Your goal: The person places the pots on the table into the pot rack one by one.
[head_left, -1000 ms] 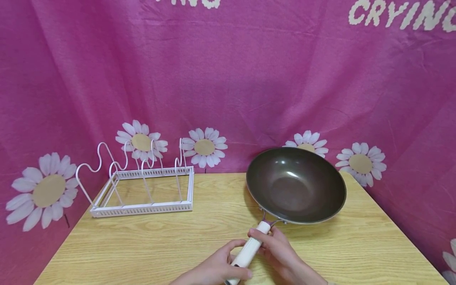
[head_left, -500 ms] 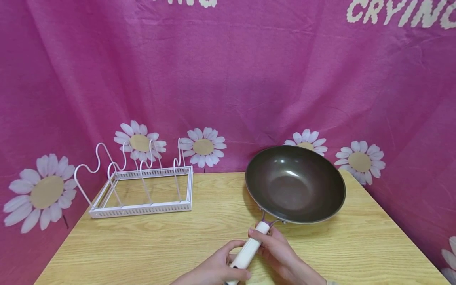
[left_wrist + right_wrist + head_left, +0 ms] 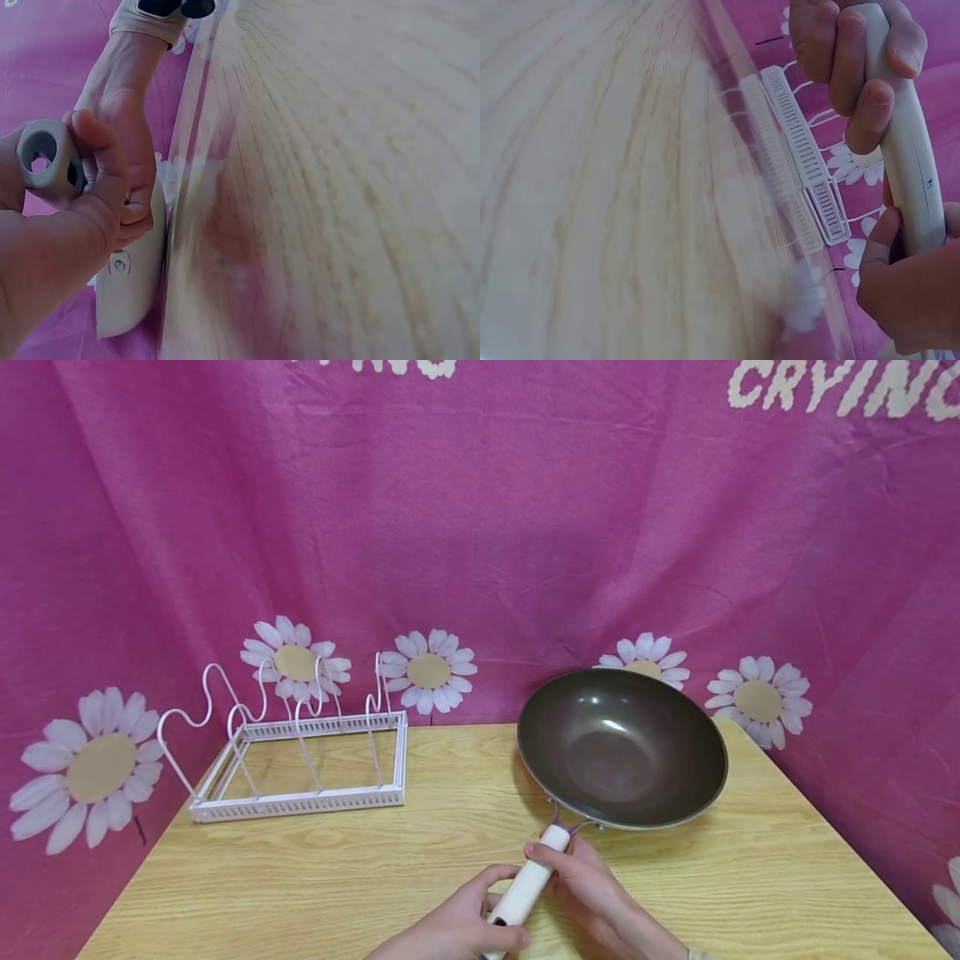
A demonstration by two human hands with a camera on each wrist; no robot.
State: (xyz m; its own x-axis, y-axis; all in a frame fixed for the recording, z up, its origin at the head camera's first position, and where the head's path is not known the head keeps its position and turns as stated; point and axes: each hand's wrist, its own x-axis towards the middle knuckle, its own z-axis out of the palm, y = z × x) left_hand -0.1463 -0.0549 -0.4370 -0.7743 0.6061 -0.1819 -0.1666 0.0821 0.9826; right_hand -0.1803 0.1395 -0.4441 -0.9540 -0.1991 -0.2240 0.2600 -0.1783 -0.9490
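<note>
A wok (image 3: pixel 611 760) with a dark inside and a pale handle (image 3: pixel 525 885) is at the right of the table in the head view, its bowl facing up and towards me. My left hand (image 3: pixel 468 918) grips the lower end of the handle. Closer to the bowl, my right hand (image 3: pixel 592 889) grips the handle's upper part, thumb on top. The left wrist view has the handle's hollow end (image 3: pixel 51 161) between the left fingers and thumb, with the wok's pale outer side (image 3: pixel 131 281) beyond. Both hands wrap the handle (image 3: pixel 911 165) in the right wrist view.
A white wire rack (image 3: pixel 300 802) with wavy upright dividers stands at the table's left. The wooden table (image 3: pixel 315 877) ends in front of a pink cloth backdrop (image 3: pixel 480 527) printed with daisies. Cloth also hangs along both sides.
The hands and the wok stay in practically the same place. Only a slight shift of the head camera shows.
</note>
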